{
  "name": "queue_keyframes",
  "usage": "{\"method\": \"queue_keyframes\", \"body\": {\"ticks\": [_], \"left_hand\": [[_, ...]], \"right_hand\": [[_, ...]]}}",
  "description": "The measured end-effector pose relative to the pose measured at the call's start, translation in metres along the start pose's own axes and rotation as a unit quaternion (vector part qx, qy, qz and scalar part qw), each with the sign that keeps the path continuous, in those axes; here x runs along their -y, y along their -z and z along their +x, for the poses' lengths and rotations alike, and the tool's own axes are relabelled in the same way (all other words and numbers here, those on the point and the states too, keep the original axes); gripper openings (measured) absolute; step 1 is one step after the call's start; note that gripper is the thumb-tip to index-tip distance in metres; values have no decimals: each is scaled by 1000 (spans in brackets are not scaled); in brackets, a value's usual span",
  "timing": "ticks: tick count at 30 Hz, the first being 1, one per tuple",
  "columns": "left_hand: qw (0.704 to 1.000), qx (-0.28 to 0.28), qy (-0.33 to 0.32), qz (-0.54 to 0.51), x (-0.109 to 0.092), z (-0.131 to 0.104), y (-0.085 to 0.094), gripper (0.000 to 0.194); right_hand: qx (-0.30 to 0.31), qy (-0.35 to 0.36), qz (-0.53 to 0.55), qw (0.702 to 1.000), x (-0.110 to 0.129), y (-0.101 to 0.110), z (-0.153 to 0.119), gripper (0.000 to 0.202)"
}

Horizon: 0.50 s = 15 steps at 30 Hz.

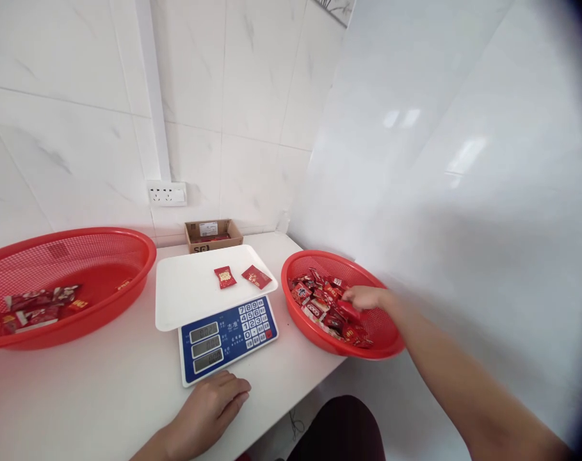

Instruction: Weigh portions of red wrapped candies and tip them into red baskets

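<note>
My right hand [367, 299] reaches into the red basket [298, 314] on the right, its fingers closed on a red packet [352, 311] among many small red packets. My left hand [214, 410] rests on the white table just in front of the scale [230, 338], fingers curled together with nothing visible in them. On the scale's white tray [185, 288] lie two red packets, one [225, 276] near the middle and another [257, 276] to its right.
A larger red basket [127, 282] with several packets [41, 307] stands at the left. Behind the scale is an open cardboard box [214, 244]. A socket [167, 193] is on the tiled wall. The table's front edge runs below the right basket.
</note>
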<state>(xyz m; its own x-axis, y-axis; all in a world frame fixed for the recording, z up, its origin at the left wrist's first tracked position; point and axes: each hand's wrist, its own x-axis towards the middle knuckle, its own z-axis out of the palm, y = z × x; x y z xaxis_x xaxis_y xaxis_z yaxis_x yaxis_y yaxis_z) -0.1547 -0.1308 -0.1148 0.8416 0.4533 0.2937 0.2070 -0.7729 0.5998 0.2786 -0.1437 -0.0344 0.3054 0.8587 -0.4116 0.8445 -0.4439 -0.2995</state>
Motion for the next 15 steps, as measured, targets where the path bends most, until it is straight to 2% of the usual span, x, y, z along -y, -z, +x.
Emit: {"method": "queue_keyframes", "body": {"ticks": [1, 3, 7, 10, 13, 15], "left_hand": [[1000, 0, 3, -2, 0, 0, 0, 23], [1000, 4, 6, -3, 0, 1, 0, 22], [1000, 13, 6, 1, 0, 2, 0, 21], [1000, 8, 7, -3, 0, 2, 1, 21], [1000, 11, 11, -5, 0, 2, 1, 23], [1000, 17, 15, 0, 0, 2, 2, 23]], "right_hand": [[36, -12, 3, 999, -1, 3, -2, 19], [72, -26, 17, 997, -2, 5, -4, 21], [41, -9, 32, 999, 4, -4, -2, 30], [4, 12, 29, 1000, 12, -20, 3, 62], [33, -3, 17, 999, 18, -34, 9, 102], [54, -13, -3, 998, 20, -40, 11, 115]]}}
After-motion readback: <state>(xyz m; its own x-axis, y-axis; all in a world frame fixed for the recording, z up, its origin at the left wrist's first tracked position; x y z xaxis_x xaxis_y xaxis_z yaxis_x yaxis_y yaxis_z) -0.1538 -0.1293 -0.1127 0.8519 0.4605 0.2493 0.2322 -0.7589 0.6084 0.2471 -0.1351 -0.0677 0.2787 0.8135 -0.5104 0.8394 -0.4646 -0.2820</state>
